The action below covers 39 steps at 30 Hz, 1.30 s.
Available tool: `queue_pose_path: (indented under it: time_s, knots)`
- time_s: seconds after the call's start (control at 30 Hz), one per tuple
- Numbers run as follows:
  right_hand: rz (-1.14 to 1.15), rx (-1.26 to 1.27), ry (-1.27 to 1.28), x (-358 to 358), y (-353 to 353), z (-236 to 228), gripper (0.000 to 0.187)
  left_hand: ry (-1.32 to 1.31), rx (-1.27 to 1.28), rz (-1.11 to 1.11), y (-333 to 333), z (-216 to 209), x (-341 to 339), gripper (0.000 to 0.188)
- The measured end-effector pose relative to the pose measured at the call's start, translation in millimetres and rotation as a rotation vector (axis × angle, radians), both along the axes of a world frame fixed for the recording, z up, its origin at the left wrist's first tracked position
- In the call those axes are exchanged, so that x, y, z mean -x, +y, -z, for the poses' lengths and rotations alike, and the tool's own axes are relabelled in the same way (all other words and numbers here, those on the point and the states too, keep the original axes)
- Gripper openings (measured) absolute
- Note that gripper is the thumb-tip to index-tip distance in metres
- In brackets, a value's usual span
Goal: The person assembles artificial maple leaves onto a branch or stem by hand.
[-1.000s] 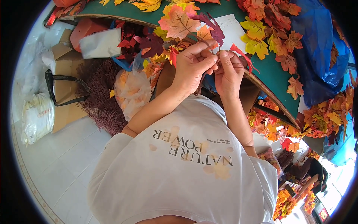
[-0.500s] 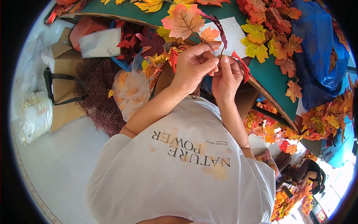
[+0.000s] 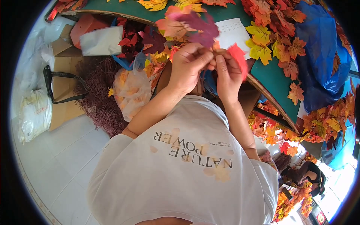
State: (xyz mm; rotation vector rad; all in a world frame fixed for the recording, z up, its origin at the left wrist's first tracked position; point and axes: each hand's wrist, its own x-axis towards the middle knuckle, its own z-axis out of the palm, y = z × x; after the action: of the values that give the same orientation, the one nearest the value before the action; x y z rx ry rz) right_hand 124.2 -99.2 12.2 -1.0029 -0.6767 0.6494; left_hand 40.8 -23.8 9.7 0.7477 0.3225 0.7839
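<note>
Above my lap, both hands meet close together over the table's near edge. My left hand (image 3: pixel 187 69) is closed in a pinch on an artificial maple leaf stem, its fingertips touching those of the other hand. Closed on the same stem, my right hand (image 3: pixel 228 77) has its thumb upright. A purple maple leaf (image 3: pixel 204 28), blurred by motion, stands up above the fingers. Behind it shows an orange-pink leaf (image 3: pixel 170 25). Beside my right fingers is a blurred red leaf (image 3: pixel 239 60). The stem itself is mostly hidden by the fingers.
The green table (image 3: pixel 268 77) carries a paper sheet (image 3: pixel 233 33), yellow leaves (image 3: pixel 260 39), orange leaves (image 3: pixel 288 48) and blue plastic (image 3: pixel 318 56). To the left are a leaf-filled clear bag (image 3: pixel 129 92), brown stems (image 3: pixel 101 97) and a cardboard box (image 3: pixel 65 93). Another person (image 3: pixel 309 174) bends at lower right.
The purple leaf has swung from edge-on to broad side, up and left across the orange leaf. The red leaf has turned and risen slightly. Both hands stay together.
</note>
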Motion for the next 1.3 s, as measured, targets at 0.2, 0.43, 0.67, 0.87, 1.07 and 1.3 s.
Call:
queue_pose_path:
  time_s: [0.2, 0.43, 0.67, 0.87, 1.07, 1.3]
  knots:
    - [-0.001, 0.313, -0.674, 26.8, -4.4, 4.5, 0.024, -0.17, 0.171, -0.119, 23.7, -7.2, 15.9, 0.009]
    - [0.27, 0.295, -1.405, 14.3, -1.1, 16.6, 0.034, 0.101, -0.051, -0.228, 2.2, 10.1, 31.8, 0.019]
    - [0.328, 0.119, -1.453, -6.4, -26.4, -7.4, 0.031, 0.101, 0.13, -0.35, 15.6, 28.6, 63.9, 0.02]
    - [1.051, 0.821, -1.496, -141.0, -139.7, -26.1, 0.018, 0.003, 0.187, -0.222, 31.3, 64.5, 91.5, 0.022]
    - [1.117, 0.99, -1.439, -221.0, -178.5, 0.4, 0.016, -0.207, 0.88, 0.044, 28.1, 95.9, 92.8, 0.016]
    - [0.892, 1.108, -1.428, -241.7, -178.8, -4.0, 0.016, -0.068, 0.383, 0.122, 0.0, 68.5, 78.7, 0.025]
